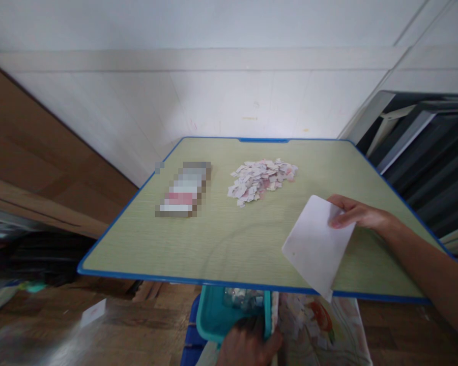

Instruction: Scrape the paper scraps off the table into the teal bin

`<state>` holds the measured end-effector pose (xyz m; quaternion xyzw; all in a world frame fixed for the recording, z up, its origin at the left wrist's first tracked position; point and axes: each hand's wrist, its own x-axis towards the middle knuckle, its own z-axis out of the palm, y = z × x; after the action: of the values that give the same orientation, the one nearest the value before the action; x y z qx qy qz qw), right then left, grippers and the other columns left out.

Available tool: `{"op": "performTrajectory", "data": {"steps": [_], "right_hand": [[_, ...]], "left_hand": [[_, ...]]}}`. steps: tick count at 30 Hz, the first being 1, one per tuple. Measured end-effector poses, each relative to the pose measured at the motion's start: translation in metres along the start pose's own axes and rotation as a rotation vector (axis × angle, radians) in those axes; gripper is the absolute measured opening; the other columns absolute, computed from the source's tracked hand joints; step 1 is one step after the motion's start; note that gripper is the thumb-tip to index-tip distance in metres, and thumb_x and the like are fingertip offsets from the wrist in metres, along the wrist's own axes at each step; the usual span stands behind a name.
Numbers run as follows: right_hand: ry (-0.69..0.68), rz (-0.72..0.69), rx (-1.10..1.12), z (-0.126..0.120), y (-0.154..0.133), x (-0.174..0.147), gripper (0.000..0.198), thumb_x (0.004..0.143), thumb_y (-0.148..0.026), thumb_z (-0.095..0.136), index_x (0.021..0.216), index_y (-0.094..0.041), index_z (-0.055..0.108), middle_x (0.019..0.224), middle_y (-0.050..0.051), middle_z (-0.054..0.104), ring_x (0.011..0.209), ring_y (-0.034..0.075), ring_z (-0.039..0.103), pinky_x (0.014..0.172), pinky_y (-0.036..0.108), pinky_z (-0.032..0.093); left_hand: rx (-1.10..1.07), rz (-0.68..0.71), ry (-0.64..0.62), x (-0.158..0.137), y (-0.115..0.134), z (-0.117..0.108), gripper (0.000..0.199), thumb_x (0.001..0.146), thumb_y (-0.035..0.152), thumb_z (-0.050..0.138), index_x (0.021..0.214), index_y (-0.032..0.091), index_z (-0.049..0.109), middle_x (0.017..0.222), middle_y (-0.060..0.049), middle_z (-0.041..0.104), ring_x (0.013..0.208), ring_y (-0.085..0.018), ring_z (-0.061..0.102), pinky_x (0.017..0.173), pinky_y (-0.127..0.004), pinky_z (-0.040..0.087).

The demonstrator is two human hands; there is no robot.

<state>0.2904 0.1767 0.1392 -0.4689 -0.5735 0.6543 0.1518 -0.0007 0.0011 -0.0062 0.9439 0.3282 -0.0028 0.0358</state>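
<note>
My right hand (345,212) holds a white, stiff-looking sheet (320,239) by its upper right edge, thumb on top. The sheet is tilted over the table's right front, one corner past the front edge. My left hand (248,343) is below the table's front edge at a teal plastic basin (216,333), its fingers inside the right wall and the thumb outside. Inside the basin lies something in clear plastic (244,299), partly hidden. A pile of small torn white and pinkish paper pieces (261,178) lies on the green table (175,249), beyond both hands.
A pixelated rectangular object (185,190) lies on the table's left. Under the front edge, right of the basin, is a patterned cloth (343,325) with paper scraps. Dark folded frames (435,137) lean at the right; a brown panel (53,142) stands left. A white wall (229,96) is behind.
</note>
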Motion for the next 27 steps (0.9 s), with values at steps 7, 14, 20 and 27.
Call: {"op": "performTrajectory", "data": {"steps": [7, 14, 20, 27], "right_hand": [[-0.014, -0.007, -0.015, -0.0024, 0.0036, 0.0003, 0.022, 0.054, -0.025, 0.063, 0.073, -0.014, 0.065, 0.059, 0.002, 0.062, 0.048, 0.013, 0.055, 0.044, 0.021, 0.040], [-0.057, -0.011, -0.084, -0.0027, 0.0019, 0.0014, 0.024, 0.056, -0.027, 0.063, 0.073, -0.011, 0.064, 0.059, 0.001, 0.061, 0.050, 0.012, 0.055, 0.045, 0.019, 0.040], [-0.075, -0.020, -0.022, -0.0053, 0.0049, 0.0027, 0.025, 0.053, -0.027, 0.065, 0.073, -0.011, 0.063, 0.057, 0.000, 0.060, 0.048, 0.011, 0.055, 0.043, 0.018, 0.040], [-0.077, -0.025, 0.008, -0.0028, 0.0039, 0.0005, 0.025, 0.054, -0.026, 0.065, 0.075, -0.011, 0.063, 0.058, 0.001, 0.061, 0.048, 0.012, 0.055, 0.043, 0.019, 0.040]], "left_hand": [[-0.003, -0.006, 0.001, 0.0008, -0.0007, -0.0006, 0.027, 0.077, 0.027, 0.045, 0.104, 0.028, 0.039, 0.068, 0.000, 0.053, 0.058, -0.018, 0.052, 0.045, -0.026, 0.041], [-0.005, 0.004, -0.014, 0.0014, -0.0006, 0.0009, 0.029, 0.076, 0.025, 0.047, 0.104, 0.027, 0.039, 0.070, -0.001, 0.053, 0.058, -0.018, 0.052, 0.046, -0.026, 0.041], [-0.028, -0.010, -0.009, -0.0010, -0.0006, 0.0030, 0.028, 0.076, 0.027, 0.048, 0.102, 0.028, 0.040, 0.070, -0.001, 0.053, 0.058, -0.018, 0.052, 0.046, -0.026, 0.041], [-0.022, -0.015, 0.001, -0.0012, 0.0000, 0.0037, 0.027, 0.077, 0.027, 0.046, 0.103, 0.029, 0.040, 0.069, 0.000, 0.052, 0.058, -0.018, 0.051, 0.046, -0.025, 0.040]]}}
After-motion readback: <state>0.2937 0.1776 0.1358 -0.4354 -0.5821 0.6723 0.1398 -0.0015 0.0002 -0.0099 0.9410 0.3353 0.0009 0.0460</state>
